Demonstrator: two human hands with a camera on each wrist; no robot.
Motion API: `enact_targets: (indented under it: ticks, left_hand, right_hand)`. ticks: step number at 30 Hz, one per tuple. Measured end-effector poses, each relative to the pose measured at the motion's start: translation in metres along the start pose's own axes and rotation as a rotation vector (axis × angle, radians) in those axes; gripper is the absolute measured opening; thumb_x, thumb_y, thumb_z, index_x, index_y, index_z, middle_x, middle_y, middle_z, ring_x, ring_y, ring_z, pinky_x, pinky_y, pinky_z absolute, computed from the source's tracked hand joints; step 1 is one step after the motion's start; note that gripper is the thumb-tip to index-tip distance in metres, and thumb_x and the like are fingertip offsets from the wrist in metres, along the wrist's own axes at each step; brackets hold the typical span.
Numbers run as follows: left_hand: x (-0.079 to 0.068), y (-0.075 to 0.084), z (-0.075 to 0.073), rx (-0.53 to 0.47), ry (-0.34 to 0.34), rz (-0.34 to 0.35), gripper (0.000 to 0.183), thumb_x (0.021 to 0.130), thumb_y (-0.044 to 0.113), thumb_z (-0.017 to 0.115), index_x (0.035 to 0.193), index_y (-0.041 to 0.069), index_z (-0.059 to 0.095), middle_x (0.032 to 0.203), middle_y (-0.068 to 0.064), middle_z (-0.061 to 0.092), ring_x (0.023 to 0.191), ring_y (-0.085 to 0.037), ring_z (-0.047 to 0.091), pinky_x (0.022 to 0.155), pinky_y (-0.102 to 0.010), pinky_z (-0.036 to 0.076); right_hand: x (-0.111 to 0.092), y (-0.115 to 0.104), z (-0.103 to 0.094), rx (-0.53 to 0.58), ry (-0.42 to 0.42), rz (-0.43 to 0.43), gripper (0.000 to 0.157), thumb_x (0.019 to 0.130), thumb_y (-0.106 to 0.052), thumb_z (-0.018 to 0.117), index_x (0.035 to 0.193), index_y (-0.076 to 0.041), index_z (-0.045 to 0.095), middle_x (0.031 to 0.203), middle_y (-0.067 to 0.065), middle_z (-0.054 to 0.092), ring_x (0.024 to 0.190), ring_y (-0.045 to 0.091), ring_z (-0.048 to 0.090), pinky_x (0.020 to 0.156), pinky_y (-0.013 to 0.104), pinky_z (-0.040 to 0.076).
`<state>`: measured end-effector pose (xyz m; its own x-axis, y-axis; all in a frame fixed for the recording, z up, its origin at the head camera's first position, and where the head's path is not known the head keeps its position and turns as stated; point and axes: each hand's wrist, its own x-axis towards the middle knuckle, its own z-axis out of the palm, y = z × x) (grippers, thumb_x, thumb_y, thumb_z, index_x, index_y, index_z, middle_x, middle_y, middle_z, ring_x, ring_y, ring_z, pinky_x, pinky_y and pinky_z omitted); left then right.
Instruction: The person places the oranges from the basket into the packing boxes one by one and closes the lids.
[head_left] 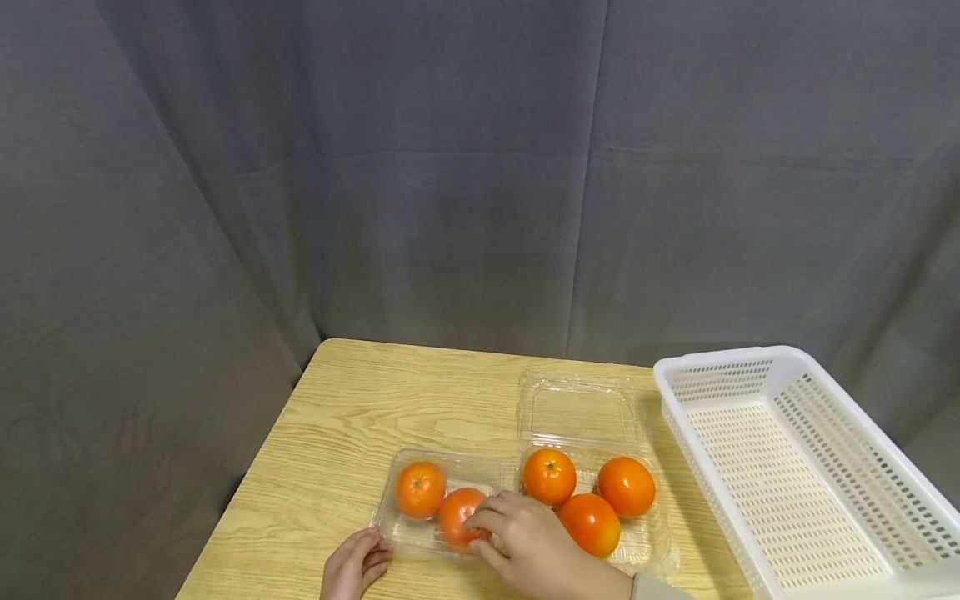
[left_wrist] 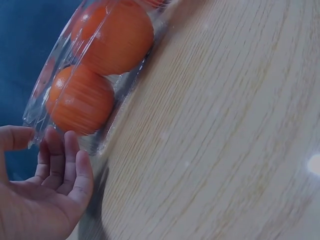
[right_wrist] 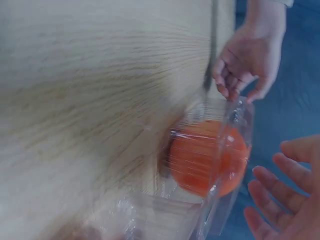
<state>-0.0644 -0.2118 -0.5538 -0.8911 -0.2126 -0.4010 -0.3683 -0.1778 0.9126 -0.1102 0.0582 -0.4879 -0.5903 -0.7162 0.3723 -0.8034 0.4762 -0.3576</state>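
Observation:
My left hand [head_left: 354,564] pinches the near-left corner of a clear plastic clamshell box [head_left: 401,533] between thumb and fingers. Clear plastic covers the two round, glossy orange fruits [head_left: 420,490] visible inside it. Over the right part of this box is my right hand [head_left: 528,537], hiding some of the second fruit [head_left: 456,515] in the head view. In the right wrist view, the right hand's fingers [right_wrist: 272,187] are loosely extended and grip nothing. To the right, a second clear box [head_left: 648,546] lies with its lid [head_left: 577,408] folded back, holding three similar fruits [head_left: 550,477].
A white perforated plastic basket [head_left: 787,492] stands at the right side of the wooden table [head_left: 405,387], beside the second box. Grey curtains [head_left: 465,183] hang behind the table and along its left side.

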Motion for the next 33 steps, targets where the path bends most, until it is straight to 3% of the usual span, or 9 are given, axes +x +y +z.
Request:
enact_targets:
  ticks: [5,12,20,26,33]
  left_hand:
    - [-0.001,0.001,-0.004,-0.026,0.04,0.006,0.035,0.101,0.009,0.045,0.12,-0.02,0.052,0.083,0.003,0.065,0.077,-0.006,0.065,0.07,-0.023,0.056]
    - [0.002,0.004,-0.012,-0.073,0.105,0.001,0.026,0.103,0.01,0.043,0.103,-0.008,0.061,0.082,0.003,0.065,0.075,-0.005,0.064,0.069,-0.021,0.055]
    - [0.004,0.004,-0.011,-0.134,0.153,0.019,0.023,0.104,0.011,0.044,0.108,-0.007,0.057,0.08,0.005,0.064,0.074,-0.003,0.065,0.068,-0.02,0.056]
    - [0.006,0.004,-0.009,-0.129,0.164,0.031,0.025,0.104,0.011,0.041,0.111,-0.01,0.05,0.081,0.005,0.063,0.074,-0.001,0.063,0.068,-0.019,0.055]
    - [0.007,0.002,-0.008,-0.158,0.159,0.023,0.022,0.104,0.011,0.041,0.112,-0.009,0.048,0.08,0.007,0.063,0.073,0.0,0.063,0.068,-0.018,0.055]
  right_hand:
    - [-0.004,-0.003,-0.004,0.169,0.008,0.185,0.012,0.094,-0.019,0.07,0.105,-0.017,0.072,0.106,-0.011,0.068,0.099,0.008,0.062,0.085,0.029,0.055]
    - [0.005,-0.006,0.002,0.385,0.083,0.433,0.012,0.095,-0.013,0.067,0.104,-0.013,0.073,0.1,-0.007,0.07,0.088,0.005,0.059,0.079,0.03,0.055]
    - [0.022,0.003,0.011,0.568,0.228,0.553,0.026,0.095,-0.007,0.064,0.12,0.001,0.064,0.114,0.013,0.067,0.095,0.02,0.063,0.081,0.032,0.055]
    - [0.033,0.007,0.016,0.7,0.227,0.666,0.039,0.095,-0.011,0.064,0.13,0.005,0.055,0.118,0.019,0.061,0.098,0.024,0.06,0.081,0.029,0.051]
    - [0.037,0.004,0.025,0.865,0.202,0.792,0.059,0.095,-0.015,0.063,0.14,0.012,0.037,0.126,0.026,0.049,0.107,0.033,0.055,0.085,0.046,0.053]
